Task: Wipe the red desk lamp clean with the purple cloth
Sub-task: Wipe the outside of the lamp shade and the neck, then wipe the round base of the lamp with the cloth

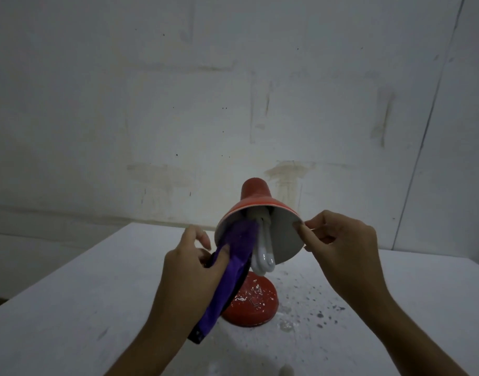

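The red desk lamp [256, 210] stood near the middle of a white table [70, 308], its round base [250, 305] flecked with white chips and its shade [260, 204] tipped so that the pale inside faced the camera. Inside the shade sat a white compact fluorescent bulb [264, 253], its looped tubes reaching out past the lower rim. The upper end of the purple cloth [234, 256] was pushed into the left part of the shade, beside the bulb, lying against the inner wall; the rest of it hung down in front of the lamp's neck and past the base, ending in a darker hem near the tabletop.

The left hand [195, 264] gripped the cloth, thumb pressed on the fabric and fingers curled behind it at the shade's left edge. The right hand [338, 248] pinched the shade's right rim, thumb on the inner face and the other fingers curled behind.

Dark specks and white crumbs [311, 302] lay scattered on the table to the right of the base. A stained whitish wall [233, 104] rose behind the table.
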